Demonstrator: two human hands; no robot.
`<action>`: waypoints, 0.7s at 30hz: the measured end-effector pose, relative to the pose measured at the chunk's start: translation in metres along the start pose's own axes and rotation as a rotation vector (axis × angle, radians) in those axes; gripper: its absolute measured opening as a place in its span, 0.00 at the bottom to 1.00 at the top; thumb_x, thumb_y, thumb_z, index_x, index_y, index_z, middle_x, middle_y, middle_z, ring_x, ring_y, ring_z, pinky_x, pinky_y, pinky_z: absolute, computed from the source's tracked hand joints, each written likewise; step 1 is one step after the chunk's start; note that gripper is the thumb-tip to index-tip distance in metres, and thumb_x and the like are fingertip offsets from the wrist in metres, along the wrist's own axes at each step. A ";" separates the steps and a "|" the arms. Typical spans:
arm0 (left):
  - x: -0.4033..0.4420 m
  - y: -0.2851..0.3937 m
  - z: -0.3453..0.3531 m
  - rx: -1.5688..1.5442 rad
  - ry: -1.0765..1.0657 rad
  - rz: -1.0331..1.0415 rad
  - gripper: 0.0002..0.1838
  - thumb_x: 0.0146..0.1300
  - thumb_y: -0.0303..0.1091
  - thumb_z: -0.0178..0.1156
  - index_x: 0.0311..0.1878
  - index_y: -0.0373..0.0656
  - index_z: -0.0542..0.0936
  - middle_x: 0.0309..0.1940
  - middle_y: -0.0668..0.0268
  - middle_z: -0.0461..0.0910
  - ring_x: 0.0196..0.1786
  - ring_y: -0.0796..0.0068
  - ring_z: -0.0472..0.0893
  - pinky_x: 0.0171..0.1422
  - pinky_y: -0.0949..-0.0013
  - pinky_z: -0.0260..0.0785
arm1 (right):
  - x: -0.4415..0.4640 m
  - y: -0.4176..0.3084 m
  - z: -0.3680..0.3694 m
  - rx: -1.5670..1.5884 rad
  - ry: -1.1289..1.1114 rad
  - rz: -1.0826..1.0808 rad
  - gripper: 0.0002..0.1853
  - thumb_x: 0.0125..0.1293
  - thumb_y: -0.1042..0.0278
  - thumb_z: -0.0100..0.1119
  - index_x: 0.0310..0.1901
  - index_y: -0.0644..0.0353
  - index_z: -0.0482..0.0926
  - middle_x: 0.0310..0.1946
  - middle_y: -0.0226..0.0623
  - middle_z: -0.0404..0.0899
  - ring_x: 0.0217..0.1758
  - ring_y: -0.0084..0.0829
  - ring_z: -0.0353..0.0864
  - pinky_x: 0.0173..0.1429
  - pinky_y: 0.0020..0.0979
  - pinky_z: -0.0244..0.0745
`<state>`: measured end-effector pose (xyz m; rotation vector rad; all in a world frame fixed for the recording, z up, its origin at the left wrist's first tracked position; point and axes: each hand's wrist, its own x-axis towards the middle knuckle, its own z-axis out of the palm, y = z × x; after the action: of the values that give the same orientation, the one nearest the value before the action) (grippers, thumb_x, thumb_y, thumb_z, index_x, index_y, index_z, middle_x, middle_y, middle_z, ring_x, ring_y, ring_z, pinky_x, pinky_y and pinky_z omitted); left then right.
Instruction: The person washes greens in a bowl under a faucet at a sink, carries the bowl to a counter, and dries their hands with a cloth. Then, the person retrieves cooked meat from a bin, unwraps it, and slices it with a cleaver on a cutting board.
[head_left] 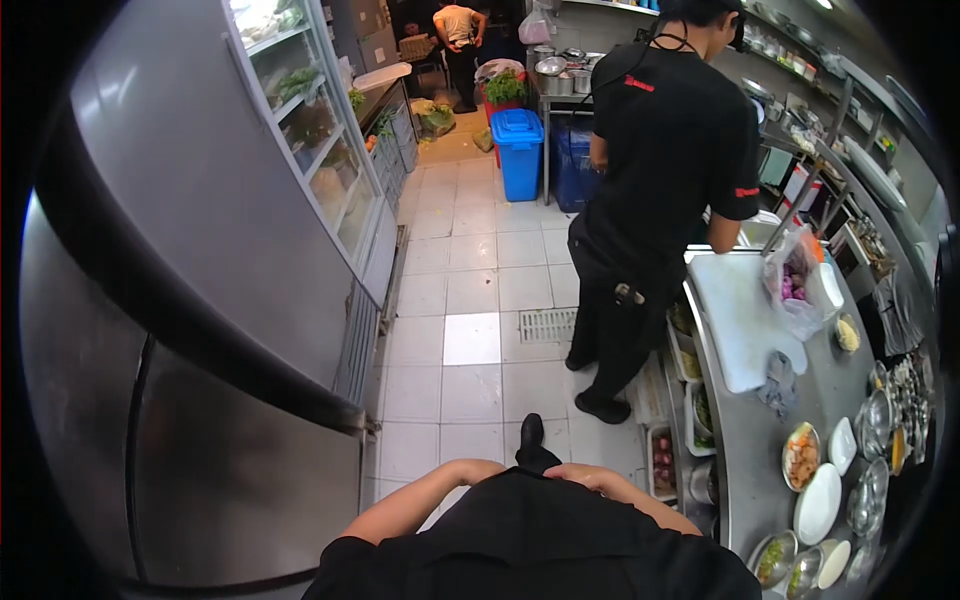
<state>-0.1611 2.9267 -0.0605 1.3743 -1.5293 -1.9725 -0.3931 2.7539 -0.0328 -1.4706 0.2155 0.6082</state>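
Note:
Both my arms are bent in toward my waist. My left hand (482,469) rests against the front of my black top or apron (540,530), its fingers hidden behind the dark cloth. On the other side, my right hand (582,476) touches the same cloth near its edge. Its fingers are too small and partly covered to tell whether they grip it. No other object shows in either hand. One black shoe (532,432) is visible below on the white tiles.
A co-worker in black (670,150) stands ahead at the steel counter (745,440). On it are a white cutting board (735,310), a bag of purple onions (795,270) and several bowls. A fridge (200,200) lines the left; a blue bin (518,155) stands beyond the tiled aisle.

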 end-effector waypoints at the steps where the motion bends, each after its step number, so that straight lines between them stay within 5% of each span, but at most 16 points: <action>1: 0.002 -0.004 -0.024 0.083 0.014 -0.006 0.24 0.59 0.43 0.64 0.53 0.35 0.80 0.50 0.53 0.83 0.53 0.66 0.80 0.59 0.61 0.68 | 0.016 -0.006 -0.020 0.007 -0.004 -0.014 0.24 0.60 0.58 0.62 0.54 0.65 0.76 0.47 0.38 0.81 0.50 0.25 0.76 0.55 0.31 0.70; 6: -0.019 0.053 -0.162 0.117 0.094 -0.163 0.26 0.59 0.43 0.64 0.55 0.33 0.79 0.52 0.52 0.82 0.55 0.65 0.79 0.61 0.61 0.67 | 0.079 -0.075 -0.130 -0.135 -0.035 -0.267 0.23 0.64 0.61 0.58 0.56 0.67 0.75 0.50 0.43 0.81 0.55 0.33 0.77 0.61 0.32 0.69; 8: -0.016 0.055 -0.208 0.094 0.088 -0.167 0.27 0.59 0.43 0.64 0.56 0.32 0.79 0.53 0.52 0.81 0.56 0.65 0.79 0.62 0.62 0.67 | 0.046 -0.163 -0.166 -0.201 0.104 -0.442 0.24 0.64 0.61 0.58 0.59 0.66 0.74 0.52 0.45 0.80 0.57 0.33 0.77 0.62 0.32 0.69; 10: -0.005 0.032 -0.255 -0.180 0.032 -0.095 0.27 0.60 0.44 0.64 0.56 0.32 0.79 0.55 0.52 0.80 0.57 0.66 0.78 0.62 0.62 0.67 | 0.062 -0.199 -0.206 -0.197 0.071 -0.510 0.23 0.64 0.62 0.58 0.57 0.66 0.75 0.51 0.44 0.81 0.54 0.30 0.78 0.60 0.32 0.70; 12: -0.001 0.025 -0.295 -0.154 0.054 0.064 0.27 0.60 0.44 0.65 0.56 0.32 0.79 0.56 0.52 0.80 0.57 0.67 0.77 0.62 0.63 0.67 | 0.157 -0.148 -0.261 -0.219 -0.163 -0.276 0.21 0.63 0.63 0.59 0.55 0.66 0.77 0.47 0.42 0.83 0.50 0.28 0.79 0.56 0.32 0.72; 14: -0.001 0.026 -0.332 -0.138 0.072 -0.157 0.26 0.60 0.43 0.65 0.55 0.31 0.79 0.54 0.53 0.81 0.54 0.67 0.78 0.61 0.63 0.67 | 0.182 -0.162 -0.293 -0.185 -0.262 -0.255 0.19 0.62 0.64 0.59 0.52 0.66 0.78 0.44 0.40 0.84 0.46 0.28 0.80 0.53 0.32 0.73; 17: -0.003 0.029 -0.398 0.017 0.065 -0.276 0.25 0.59 0.42 0.65 0.53 0.31 0.80 0.52 0.52 0.82 0.52 0.67 0.79 0.59 0.63 0.68 | 0.212 -0.195 -0.343 -0.262 -0.312 -0.061 0.24 0.65 0.55 0.58 0.57 0.64 0.75 0.50 0.39 0.80 0.54 0.32 0.77 0.58 0.34 0.69; 21: 0.007 -0.007 -0.484 -0.071 0.172 -0.095 0.23 0.59 0.41 0.64 0.51 0.30 0.81 0.49 0.50 0.83 0.50 0.67 0.81 0.56 0.62 0.70 | 0.262 -0.221 -0.402 -0.375 -0.187 0.055 0.23 0.66 0.56 0.57 0.56 0.65 0.75 0.51 0.42 0.81 0.55 0.32 0.77 0.58 0.35 0.69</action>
<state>0.2291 2.6401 -0.0609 1.5683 -1.3276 -1.8877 0.0272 2.4346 -0.0166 -1.7590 -0.0065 0.8601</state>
